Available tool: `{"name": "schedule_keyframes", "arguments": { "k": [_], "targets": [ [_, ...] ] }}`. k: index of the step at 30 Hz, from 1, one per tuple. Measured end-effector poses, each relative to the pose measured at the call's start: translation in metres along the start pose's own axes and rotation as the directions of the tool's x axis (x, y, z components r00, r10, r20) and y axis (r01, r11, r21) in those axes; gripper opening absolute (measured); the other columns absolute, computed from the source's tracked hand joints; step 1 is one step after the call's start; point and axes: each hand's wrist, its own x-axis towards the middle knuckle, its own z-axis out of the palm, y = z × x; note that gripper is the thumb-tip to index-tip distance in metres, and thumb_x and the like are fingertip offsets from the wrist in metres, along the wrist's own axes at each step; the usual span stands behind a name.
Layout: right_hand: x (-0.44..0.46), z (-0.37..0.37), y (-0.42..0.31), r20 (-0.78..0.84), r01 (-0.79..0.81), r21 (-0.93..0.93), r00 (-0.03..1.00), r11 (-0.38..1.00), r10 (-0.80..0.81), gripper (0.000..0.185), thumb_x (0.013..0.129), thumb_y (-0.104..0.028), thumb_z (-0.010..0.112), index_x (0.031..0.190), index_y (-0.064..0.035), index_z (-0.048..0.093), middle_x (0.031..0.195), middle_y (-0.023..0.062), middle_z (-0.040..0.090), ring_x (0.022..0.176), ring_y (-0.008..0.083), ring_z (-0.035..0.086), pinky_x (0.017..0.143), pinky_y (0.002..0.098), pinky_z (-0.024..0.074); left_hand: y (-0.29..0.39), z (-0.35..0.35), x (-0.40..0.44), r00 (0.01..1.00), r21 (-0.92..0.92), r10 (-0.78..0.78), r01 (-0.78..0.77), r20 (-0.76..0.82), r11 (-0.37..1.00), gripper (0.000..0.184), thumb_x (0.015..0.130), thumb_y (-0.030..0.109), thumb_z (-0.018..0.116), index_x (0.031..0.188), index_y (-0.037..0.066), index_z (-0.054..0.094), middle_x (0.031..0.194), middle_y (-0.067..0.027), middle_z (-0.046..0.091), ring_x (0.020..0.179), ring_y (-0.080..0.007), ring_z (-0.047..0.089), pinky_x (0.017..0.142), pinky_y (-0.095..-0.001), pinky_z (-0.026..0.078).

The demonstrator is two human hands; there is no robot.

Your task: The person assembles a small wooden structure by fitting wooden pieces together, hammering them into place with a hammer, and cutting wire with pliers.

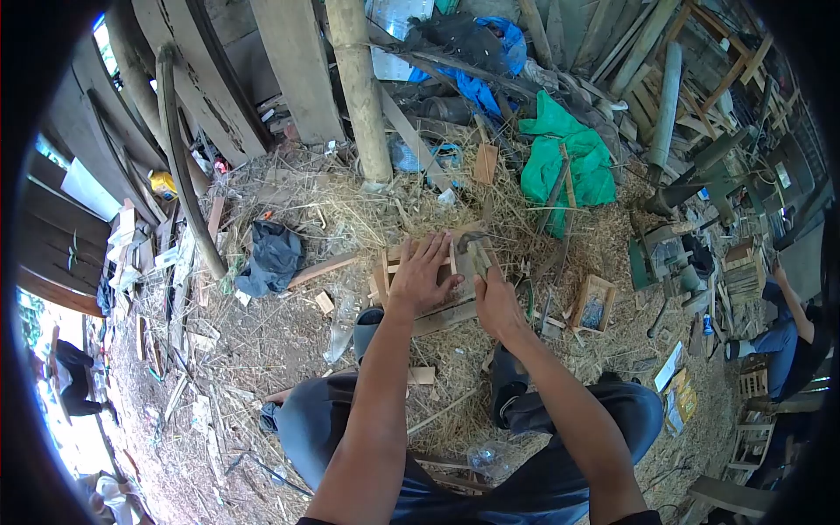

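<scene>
My left hand lies with fingers stretched out across a small wooden frame, pressing on its top. My right hand is wrapped round a hammer with a pale wooden handle. The hammer's dark head is by the right side of the frame, close to my left fingertips; whether it touches the wood I cannot tell. Beneath the frame, a board lies between my feet. Part of the frame is hidden under my left hand.
An open wooden box of small metal pieces, perhaps nails, stands at the right. A green sheet, a bamboo post and a black plastic bag are further off. Other people sit at the right and stand at the left.
</scene>
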Motion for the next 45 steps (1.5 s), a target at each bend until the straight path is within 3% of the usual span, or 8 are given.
{"name": "schedule_keyframes", "arguments": {
  "k": [20,25,28,32,34,39,43,45],
  "targets": [
    [-0.004,-0.015,-0.015,0.040,-0.113,0.070,0.993,0.991,0.111,0.031,0.097,-0.026,0.040,0.102,0.0035,0.047,0.084,0.0334,0.059,0.079,0.0498,0.058,0.067,0.0542,0.0451,0.002,-0.004,0.006,0.996,-0.072,-0.066,0.070,0.054,0.995,0.079,0.085,0.053,0.051,0.143,0.005,0.026,0.141,-0.0128,0.038,0.134,-0.0250,0.031,0.114,-0.0500,0.011],
    [0.005,-0.016,-0.011,-0.192,0.044,0.169,0.981,0.985,-0.011,0.035,0.096,-0.029,0.045,0.091,0.0055,0.048,0.073,0.0277,0.058,0.071,0.0453,0.057,0.064,0.0508,0.0410,0.002,-0.022,0.030,0.967,-0.386,-0.220,0.254,0.130,0.887,0.067,0.074,0.031,0.074,0.131,0.008,0.046,0.112,-0.0135,0.059,0.106,-0.0288,0.057,0.098,-0.0436,0.039],
    [0.001,-0.041,-0.019,-0.073,-0.075,0.268,0.992,0.961,0.098,0.036,0.096,-0.030,0.046,0.089,0.0053,0.048,0.071,0.0250,0.058,0.066,0.0418,0.057,0.063,0.0492,0.0412,-0.004,-0.050,0.045,0.948,-0.487,-0.200,0.300,0.247,0.821,0.052,0.069,0.025,0.079,0.112,0.005,0.059,0.095,-0.0137,0.064,0.087,-0.0279,0.063,0.080,-0.0383,0.049],
    [-0.004,-0.060,-0.023,-0.112,-0.032,0.264,0.992,0.964,0.064,0.037,0.096,-0.030,0.043,0.103,0.0059,0.050,0.083,0.0312,0.059,0.083,0.0511,0.054,0.080,0.0562,0.0405,-0.021,-0.092,0.042,0.966,-0.412,-0.093,0.189,0.242,0.891,0.041,0.071,0.018,0.078,0.105,0.001,0.062,0.087,-0.0132,0.064,0.081,-0.0217,0.063,0.071,-0.0323,0.050],
    [-0.009,-0.073,-0.030,-0.101,0.037,0.299,0.995,0.954,-0.007,0.037,0.096,-0.030,0.043,0.102,0.0055,0.050,0.083,0.0296,0.059,0.083,0.0498,0.054,0.079,0.0563,0.0393,-0.023,-0.113,0.039,0.980,-0.776,-0.121,0.197,0.155,0.600,0.036,0.074,0.010,0.076,0.105,0.000,0.060,0.085,-0.0086,0.062,0.080,-0.0157,0.062,0.070,-0.0278,0.049],
    [-0.017,-0.078,-0.042,-0.111,0.049,0.273,0.994,0.961,-0.019,0.033,0.095,-0.027,0.045,0.104,0.0044,0.050,0.078,0.0232,0.060,0.075,0.0429,0.058,0.070,0.0511,0.0426,-0.015,-0.107,0.033,0.962,-0.922,-0.270,0.131,0.030,0.364,0.043,0.076,0.007,0.075,0.113,-0.001,0.055,0.090,-0.0054,0.059,0.083,-0.0137,0.061,0.071,-0.0251,0.049],
    [-0.023,-0.075,-0.038,0.028,0.059,0.502,0.996,0.863,-0.084,0.029,0.095,-0.024,0.046,0.108,0.0023,0.048,0.075,0.0181,0.061,0.067,0.0361,0.061,0.062,0.0446,0.0442,-0.004,-0.086,0.031,0.952,-0.902,-0.297,0.066,-0.070,0.427,0.042,0.076,0.009,0.076,0.113,-0.001,0.058,0.087,-0.0056,0.062,0.083,-0.0139,0.060,0.072,-0.0254,0.049],
    [-0.032,-0.077,-0.049,-0.002,0.080,0.456,0.996,0.887,-0.089,0.029,0.097,-0.025,0.045,0.106,0.0022,0.047,0.073,0.0176,0.058,0.063,0.0331,0.058,0.060,0.0443,0.0429,-0.003,-0.091,0.029,0.971,-0.711,-0.238,0.147,-0.030,0.687,0.036,0.074,0.011,0.076,0.107,0.001,0.064,0.088,-0.0090,0.065,0.083,-0.0159,0.062,0.074,-0.0272,0.050]
  ]
}}
